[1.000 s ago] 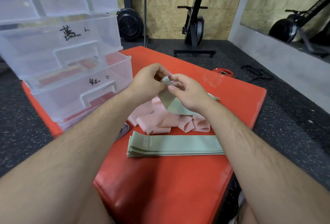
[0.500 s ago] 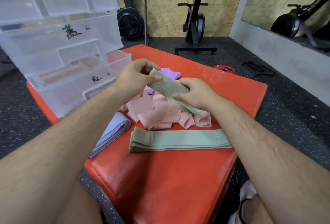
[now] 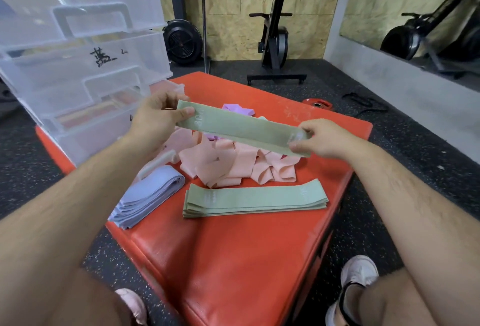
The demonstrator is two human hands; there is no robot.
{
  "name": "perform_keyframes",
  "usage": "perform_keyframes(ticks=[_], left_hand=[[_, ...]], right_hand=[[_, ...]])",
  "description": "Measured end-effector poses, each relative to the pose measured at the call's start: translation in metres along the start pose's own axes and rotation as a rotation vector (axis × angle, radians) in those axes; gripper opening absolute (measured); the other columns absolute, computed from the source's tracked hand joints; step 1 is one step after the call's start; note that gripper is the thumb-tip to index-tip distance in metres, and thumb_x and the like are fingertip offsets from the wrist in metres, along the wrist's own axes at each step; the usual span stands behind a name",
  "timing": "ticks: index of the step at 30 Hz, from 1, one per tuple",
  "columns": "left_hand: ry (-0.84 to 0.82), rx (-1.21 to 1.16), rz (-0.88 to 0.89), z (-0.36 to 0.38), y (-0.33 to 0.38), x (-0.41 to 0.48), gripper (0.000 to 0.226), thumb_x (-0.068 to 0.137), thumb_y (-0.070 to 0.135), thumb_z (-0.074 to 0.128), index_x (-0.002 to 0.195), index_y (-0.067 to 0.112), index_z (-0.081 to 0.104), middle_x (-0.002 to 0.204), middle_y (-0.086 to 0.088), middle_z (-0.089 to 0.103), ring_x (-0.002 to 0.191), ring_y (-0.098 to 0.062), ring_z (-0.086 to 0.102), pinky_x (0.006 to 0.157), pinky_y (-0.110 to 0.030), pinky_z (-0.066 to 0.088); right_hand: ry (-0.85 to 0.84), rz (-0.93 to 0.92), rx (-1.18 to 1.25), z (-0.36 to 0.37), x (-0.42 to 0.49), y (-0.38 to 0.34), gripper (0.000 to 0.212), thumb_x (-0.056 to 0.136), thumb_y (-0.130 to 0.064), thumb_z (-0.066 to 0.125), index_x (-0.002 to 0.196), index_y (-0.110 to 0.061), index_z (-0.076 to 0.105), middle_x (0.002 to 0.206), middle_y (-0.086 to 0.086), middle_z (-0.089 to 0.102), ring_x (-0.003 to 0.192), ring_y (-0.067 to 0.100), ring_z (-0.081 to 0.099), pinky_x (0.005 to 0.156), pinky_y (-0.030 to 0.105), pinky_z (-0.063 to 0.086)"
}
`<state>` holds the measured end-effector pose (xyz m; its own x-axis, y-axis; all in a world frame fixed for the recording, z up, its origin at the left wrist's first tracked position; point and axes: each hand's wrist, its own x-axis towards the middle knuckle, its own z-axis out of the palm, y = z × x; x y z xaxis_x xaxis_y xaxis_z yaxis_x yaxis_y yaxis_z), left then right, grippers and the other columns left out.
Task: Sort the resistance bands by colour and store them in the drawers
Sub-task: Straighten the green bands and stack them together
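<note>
I hold a green resistance band (image 3: 241, 128) stretched flat in the air above the red padded box (image 3: 233, 260). My left hand (image 3: 155, 118) pinches its left end and my right hand (image 3: 322, 138) pinches its right end. Under it lies a loose heap of pink bands (image 3: 233, 164), with a purple band (image 3: 236, 109) behind. A flat stack of green bands (image 3: 254, 198) lies nearer to me, and a stack of blue bands (image 3: 148, 196) at the left. The clear plastic drawers (image 3: 85, 71) stand at the left, with the lowest drawer (image 3: 109, 128) pulled out.
Dark rubber gym floor surrounds the red box. A fan machine (image 3: 183, 41) and an upright exercise machine (image 3: 275, 40) stand by the far wooden wall. A red weight plate (image 3: 318, 103) lies on the floor behind the box. My shoes (image 3: 355, 276) are below.
My hands have moved apart and pulled the crumpled green band out flat and straight. The view has tilted down, showing the blue stack and my shoes.
</note>
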<state>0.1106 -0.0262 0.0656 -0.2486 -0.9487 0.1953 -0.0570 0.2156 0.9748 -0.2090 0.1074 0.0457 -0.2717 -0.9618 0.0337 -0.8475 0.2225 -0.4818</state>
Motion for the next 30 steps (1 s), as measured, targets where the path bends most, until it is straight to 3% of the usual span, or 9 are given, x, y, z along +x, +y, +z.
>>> perform_keyframes(ticks=[4,7,10,12,14,18,22,26,30], left_hand=[[0.001,-0.042,-0.014,0.002,0.0,-0.015,0.028,0.082,-0.004,0.073,0.092,0.021,0.063,0.082,-0.002,0.065,0.073,-0.016,0.069,0.067,-0.027,0.056],[-0.034,-0.018,-0.055,0.003,-0.005,-0.027,0.027,0.082,-0.004,0.073,0.089,0.021,0.065,0.083,-0.005,0.064,0.072,-0.018,0.067,0.064,-0.026,0.057],[-0.064,0.033,-0.117,0.002,-0.016,-0.04,0.026,0.082,-0.006,0.072,0.085,0.019,0.066,0.084,-0.009,0.059,0.08,-0.028,0.064,0.067,-0.039,0.053],[-0.085,0.142,-0.123,0.001,-0.026,-0.046,0.025,0.083,-0.006,0.072,0.082,0.018,0.064,0.077,-0.007,0.055,0.079,-0.026,0.06,0.074,-0.043,0.05],[-0.102,0.246,-0.128,0.002,-0.035,-0.053,0.026,0.083,-0.007,0.072,0.079,0.018,0.063,0.068,-0.002,0.054,0.067,-0.017,0.059,0.074,-0.035,0.054],[-0.097,0.475,-0.114,0.004,-0.054,-0.064,0.025,0.079,0.003,0.078,0.077,0.022,0.063,0.069,-0.004,0.057,0.057,-0.016,0.053,0.066,-0.032,0.051],[-0.103,0.685,-0.077,0.006,-0.063,-0.071,0.019,0.077,0.006,0.077,0.081,0.021,0.066,0.071,-0.002,0.06,0.063,-0.019,0.055,0.071,-0.034,0.052],[-0.126,0.804,-0.057,0.004,-0.066,-0.076,0.017,0.078,0.008,0.076,0.093,0.015,0.07,0.084,-0.007,0.066,0.076,-0.022,0.06,0.065,-0.026,0.044],[-0.132,0.864,-0.065,0.004,-0.074,-0.08,0.019,0.079,0.005,0.074,0.095,0.014,0.068,0.079,0.0,0.061,0.073,-0.015,0.055,0.054,-0.012,0.035]], right_hand=[[-0.083,0.133,0.595,-0.012,-0.022,0.014,0.005,0.093,-0.015,0.071,0.097,-0.011,0.071,0.097,0.01,0.07,0.085,0.018,0.064,0.078,0.033,0.054],[-0.141,0.204,0.749,-0.018,-0.037,0.022,0.01,0.096,-0.005,0.064,0.104,-0.01,0.068,0.102,0.011,0.07,0.086,0.018,0.068,0.078,0.031,0.058],[-0.144,0.238,0.729,-0.02,-0.051,0.027,0.023,0.091,0.005,0.065,0.107,-0.011,0.066,0.099,0.011,0.07,0.082,0.017,0.071,0.069,0.026,0.06],[-0.137,0.243,0.662,-0.017,-0.06,0.031,0.029,0.089,0.008,0.067,0.114,-0.007,0.064,0.105,0.017,0.069,0.09,0.025,0.071,0.083,0.036,0.061],[-0.115,0.227,0.566,-0.012,-0.068,0.034,0.031,0.087,0.008,0.069,0.115,-0.005,0.065,0.105,0.02,0.068,0.089,0.025,0.069,0.085,0.037,0.061],[-0.078,0.21,0.427,-0.003,-0.076,0.032,0.022,0.085,0.004,0.074,0.104,-0.007,0.072,0.095,0.009,0.073,0.072,0.011,0.068,0.058,0.017,0.053],[-0.064,0.191,0.274,0.007,-0.076,0.03,0.016,0.085,-0.002,0.076,0.096,-0.013,0.075,0.091,0.001,0.074,0.076,0.009,0.068,0.056,0.012,0.05],[-0.083,0.15,0.137,0.019,-0.073,0.028,0.012,0.084,-0.006,0.077,0.088,-0.017,0.077,0.084,-0.005,0.072,0.074,0.01,0.066,0.064,0.02,0.048],[-0.091,0.132,0.024,0.027,-0.071,0.028,0.009,0.085,-0.012,0.076,0.085,-0.021,0.076,0.086,-0.008,0.07,0.075,0.007,0.061,0.062,0.022,0.042]])
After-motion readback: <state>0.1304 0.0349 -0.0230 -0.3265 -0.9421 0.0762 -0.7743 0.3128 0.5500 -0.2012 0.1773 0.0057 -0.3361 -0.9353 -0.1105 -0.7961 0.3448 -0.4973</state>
